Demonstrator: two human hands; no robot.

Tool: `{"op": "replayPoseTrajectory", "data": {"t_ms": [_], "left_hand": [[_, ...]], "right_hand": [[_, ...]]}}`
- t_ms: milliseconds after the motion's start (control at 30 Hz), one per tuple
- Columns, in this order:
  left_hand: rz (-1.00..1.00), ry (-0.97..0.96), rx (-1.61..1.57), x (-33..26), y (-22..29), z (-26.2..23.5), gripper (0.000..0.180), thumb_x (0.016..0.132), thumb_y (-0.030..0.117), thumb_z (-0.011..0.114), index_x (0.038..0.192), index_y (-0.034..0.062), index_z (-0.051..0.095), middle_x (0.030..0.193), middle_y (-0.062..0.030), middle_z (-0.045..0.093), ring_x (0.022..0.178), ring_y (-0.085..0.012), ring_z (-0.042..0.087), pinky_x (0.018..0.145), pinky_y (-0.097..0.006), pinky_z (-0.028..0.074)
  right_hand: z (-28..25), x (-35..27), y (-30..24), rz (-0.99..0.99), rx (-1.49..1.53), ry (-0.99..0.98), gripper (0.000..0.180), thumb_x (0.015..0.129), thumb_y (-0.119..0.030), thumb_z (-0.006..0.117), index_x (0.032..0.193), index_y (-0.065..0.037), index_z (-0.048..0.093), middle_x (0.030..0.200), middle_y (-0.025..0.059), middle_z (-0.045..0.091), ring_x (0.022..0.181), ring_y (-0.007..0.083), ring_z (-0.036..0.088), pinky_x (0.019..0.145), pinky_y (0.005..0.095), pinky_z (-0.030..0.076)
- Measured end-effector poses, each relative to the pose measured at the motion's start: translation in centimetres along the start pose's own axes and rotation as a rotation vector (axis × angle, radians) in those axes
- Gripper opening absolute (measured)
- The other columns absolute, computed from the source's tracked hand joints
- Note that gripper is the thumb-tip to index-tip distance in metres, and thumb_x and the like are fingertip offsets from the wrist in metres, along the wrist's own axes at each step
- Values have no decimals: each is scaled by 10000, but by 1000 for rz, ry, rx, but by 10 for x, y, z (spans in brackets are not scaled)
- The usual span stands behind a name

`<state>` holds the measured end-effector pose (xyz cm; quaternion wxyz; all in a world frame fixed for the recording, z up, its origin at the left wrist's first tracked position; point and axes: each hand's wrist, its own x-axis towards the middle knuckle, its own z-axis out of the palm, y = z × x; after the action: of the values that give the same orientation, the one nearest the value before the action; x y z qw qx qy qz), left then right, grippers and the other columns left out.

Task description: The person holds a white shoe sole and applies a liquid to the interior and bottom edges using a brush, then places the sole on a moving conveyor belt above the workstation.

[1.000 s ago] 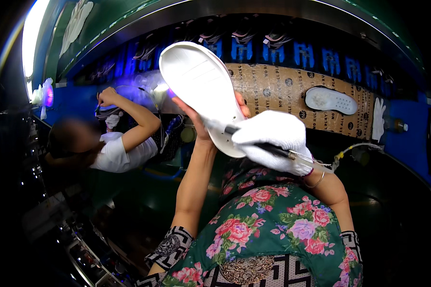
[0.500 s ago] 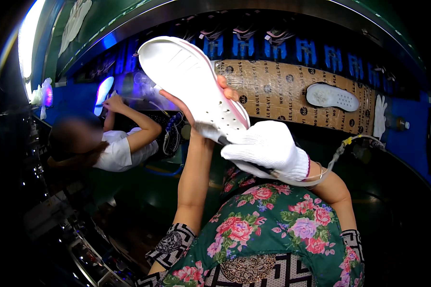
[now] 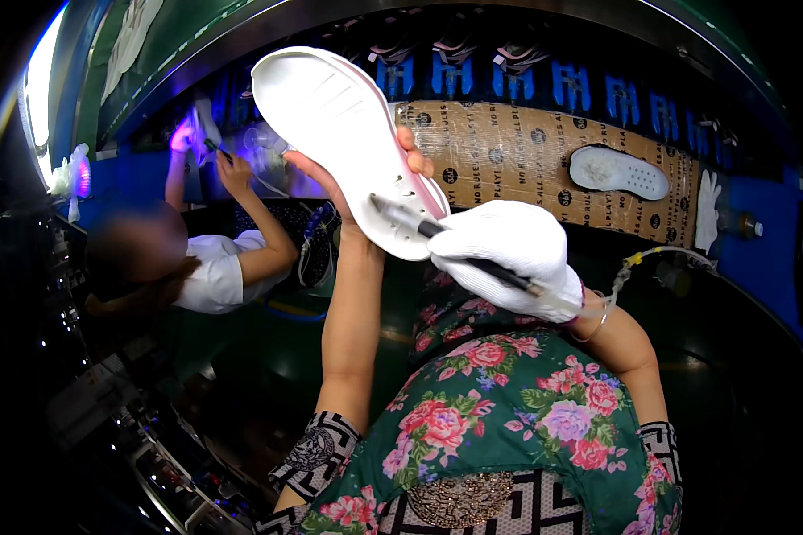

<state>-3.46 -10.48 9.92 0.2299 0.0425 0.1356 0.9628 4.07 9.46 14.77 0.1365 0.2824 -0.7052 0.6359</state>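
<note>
My left hand (image 3: 346,212) grips a white shoe sole (image 3: 326,111) from beneath and along its edges. The sole is tilted, its hollow inner face toward me, with pink along its right side and small holes at the lower end. In my right hand (image 3: 513,250), which wears a white knit glove, is a dark-handled brush (image 3: 491,267). Its blurred bristles lie over the holed end of the sole, and I cannot tell whether they press on it. A clear tube (image 3: 620,283) runs by my right wrist.
Beyond my hands lies printed cardboard (image 3: 482,160) bearing another white sole (image 3: 619,174). A white glove (image 3: 707,214) and a bottle (image 3: 748,226) are to its right. Blue holders (image 3: 571,86) line the back. At left, a co-worker (image 3: 214,276) handles a sole under purple light.
The sole has shifted slightly up and left. The brush has moved inward over its holed end and shows more clearly. At left, the co-worker's hands have changed position.
</note>
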Motion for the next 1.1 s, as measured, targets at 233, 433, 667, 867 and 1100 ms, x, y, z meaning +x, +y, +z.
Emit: {"op": "replayPoseTrajectory", "data": {"t_ms": [233, 433, 667, 867, 1100], "left_hand": [[-136, -49, 14, 9, 4, 6, 1199, 656, 996, 362, 1359, 30, 463, 1056, -229, 619, 846, -388, 658, 688, -509, 584], [-259, -37, 186, 17, -1, 11, 1191, 691, 976, 360, 1376, 5, 451, 996, -260, 643, 788, -351, 714, 559, -448, 622], [-388, -75, 257, 24, -1, 7, 1157, 735, 939, 366, 1384, -13, 461, 965, -282, 654, 723, -363, 720, 578, -445, 635], [-589, -27, 327, 27, -4, 7, 1075, 794, 866, 444, 1431, 1, 440, 966, -330, 628, 726, -405, 711, 579, -458, 632], [-718, 72, 664, 29, -4, 14, 969, 864, 799, 430, 1394, -11, 481, 930, -288, 658, 755, -371, 718, 599, -448, 637]], "right_hand": [[-6, -5, -6, 147, 234, -150, 239, 728, -91, 837, 957, -100, 769, 872, 68, 740, 780, 221, 719, 704, 319, 570], [-5, -13, 3, -88, -140, -147, 357, 709, 14, 784, 1050, -71, 722, 819, 75, 714, 655, 220, 690, 583, 305, 535], [-10, -12, -5, 128, 191, -237, 176, 769, -54, 797, 936, -95, 762, 879, 88, 736, 770, 240, 714, 681, 329, 561], [-7, -17, 4, -103, -164, -213, 241, 760, -72, 794, 995, -71, 742, 870, 80, 722, 755, 251, 709, 654, 338, 555], [-10, -19, 3, 61, 174, -335, 234, 768, -85, 798, 995, -113, 749, 951, 63, 736, 846, 263, 714, 736, 361, 568]]}}
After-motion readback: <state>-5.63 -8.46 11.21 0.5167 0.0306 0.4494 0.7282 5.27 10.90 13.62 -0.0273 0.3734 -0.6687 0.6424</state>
